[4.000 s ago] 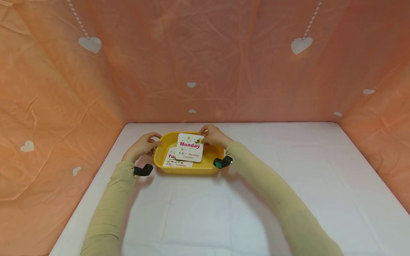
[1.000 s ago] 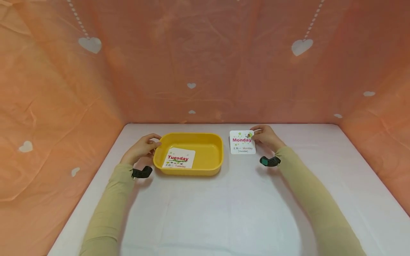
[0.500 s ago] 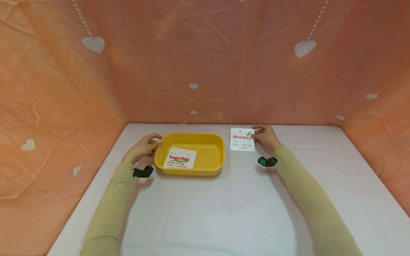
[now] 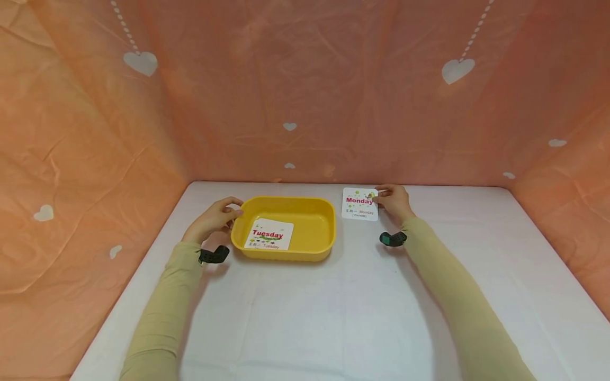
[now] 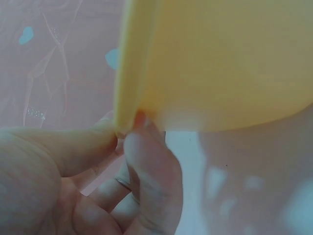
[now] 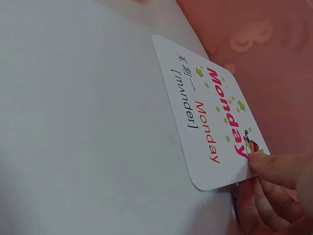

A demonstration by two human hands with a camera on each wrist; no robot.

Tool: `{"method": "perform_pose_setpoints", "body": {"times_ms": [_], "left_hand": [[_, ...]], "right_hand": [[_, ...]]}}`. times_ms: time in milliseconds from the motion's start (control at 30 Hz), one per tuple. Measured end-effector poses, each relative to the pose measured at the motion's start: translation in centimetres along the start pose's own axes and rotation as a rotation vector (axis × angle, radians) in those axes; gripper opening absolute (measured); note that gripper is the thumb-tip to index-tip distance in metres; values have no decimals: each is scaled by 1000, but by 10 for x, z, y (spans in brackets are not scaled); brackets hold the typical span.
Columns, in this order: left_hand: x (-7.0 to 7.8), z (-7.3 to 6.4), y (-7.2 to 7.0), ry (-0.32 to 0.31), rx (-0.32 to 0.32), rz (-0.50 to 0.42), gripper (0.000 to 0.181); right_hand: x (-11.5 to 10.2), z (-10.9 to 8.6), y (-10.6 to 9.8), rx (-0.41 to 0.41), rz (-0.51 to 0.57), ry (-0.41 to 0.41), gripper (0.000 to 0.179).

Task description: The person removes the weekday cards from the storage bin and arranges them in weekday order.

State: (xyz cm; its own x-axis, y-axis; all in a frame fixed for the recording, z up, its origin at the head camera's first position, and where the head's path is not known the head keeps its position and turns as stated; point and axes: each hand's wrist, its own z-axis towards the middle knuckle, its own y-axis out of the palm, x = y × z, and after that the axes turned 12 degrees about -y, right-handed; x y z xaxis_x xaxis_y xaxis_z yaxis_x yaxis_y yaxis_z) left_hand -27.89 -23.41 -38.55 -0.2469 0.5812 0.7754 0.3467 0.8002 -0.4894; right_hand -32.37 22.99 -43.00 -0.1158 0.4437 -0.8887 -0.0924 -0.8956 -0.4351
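Observation:
A yellow plastic tray point(image 4: 312, 225) sits toward the back of the table, left of centre. Its left rim is pinched by my left hand point(image 4: 209, 219), thumb on one side and fingers on the other, as the left wrist view shows. Inside the tray lies a white flashcard reading "Tuesday" point(image 4: 270, 234). To the right of the tray, my right hand point(image 4: 394, 202) pinches the right edge of a "Monday" flashcard point(image 4: 359, 204). In the right wrist view the thumb point(image 6: 274, 169) presses on the card's printed face and the other fingers are below it. The card lies at or just above the tabletop.
A white cloth point(image 4: 305, 317) covers the table. Orange sheeting with white hearts point(image 4: 305, 95) rises behind it and along both sides. Each wrist wears a black band with a small camera point(image 4: 393, 239).
The Monday card has come out of the tray and over to its right in my right hand. Lately it has slid slightly toward the back. My left hand stays at the tray's rim.

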Motion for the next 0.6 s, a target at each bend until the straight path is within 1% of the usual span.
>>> {"method": "perform_pose_setpoints", "body": {"times_ms": [267,467,600], "left_hand": [[0,1,1,-9,1,6,40],[-2,2,1,-2,-2,-5,39],[-3,2,2,7,-3,-4,37]], "right_hand": [[2,2,2,6,12,9,39],[4,2,3,14,-7,18,38],[4,3,3,26,16,35,38]]}}
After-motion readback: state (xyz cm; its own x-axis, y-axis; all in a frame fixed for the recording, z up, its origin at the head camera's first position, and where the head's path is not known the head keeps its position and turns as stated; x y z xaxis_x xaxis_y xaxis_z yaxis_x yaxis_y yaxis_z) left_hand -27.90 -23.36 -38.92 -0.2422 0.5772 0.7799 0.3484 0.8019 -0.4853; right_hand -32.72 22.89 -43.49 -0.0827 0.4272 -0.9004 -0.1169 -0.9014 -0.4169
